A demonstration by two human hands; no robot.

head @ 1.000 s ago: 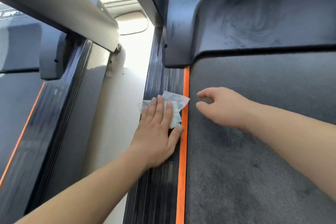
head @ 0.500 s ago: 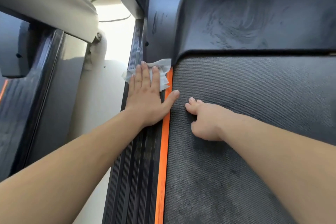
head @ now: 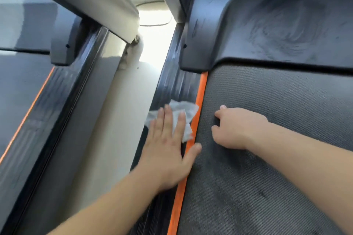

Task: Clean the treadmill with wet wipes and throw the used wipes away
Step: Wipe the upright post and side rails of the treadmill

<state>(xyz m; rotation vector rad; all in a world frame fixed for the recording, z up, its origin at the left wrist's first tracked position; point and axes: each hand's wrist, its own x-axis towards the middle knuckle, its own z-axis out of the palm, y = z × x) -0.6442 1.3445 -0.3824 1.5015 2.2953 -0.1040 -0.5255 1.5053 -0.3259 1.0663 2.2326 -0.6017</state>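
A crumpled white wet wipe [head: 183,111] lies on the treadmill's ribbed black side rail [head: 172,86], beside the orange strip [head: 200,93]. My left hand [head: 168,147] presses flat on the wipe with straight fingers, thumb reaching over the orange strip. My right hand [head: 236,128] rests on the dark grey running belt [head: 277,120] with fingers curled under and nothing in it. The dark motor cover [head: 267,30] at the belt's head shows smeared wipe marks.
A second treadmill [head: 38,82] stands to the left with its own orange strip and a grey upright post [head: 95,0]. A pale floor gap [head: 122,120] runs between the two machines. A thin cable [head: 154,24] lies on the floor further ahead.
My left hand has slid the wipe back along the side rail, away from the motor cover and toward me. The right hand stays on the belt in about the same place.
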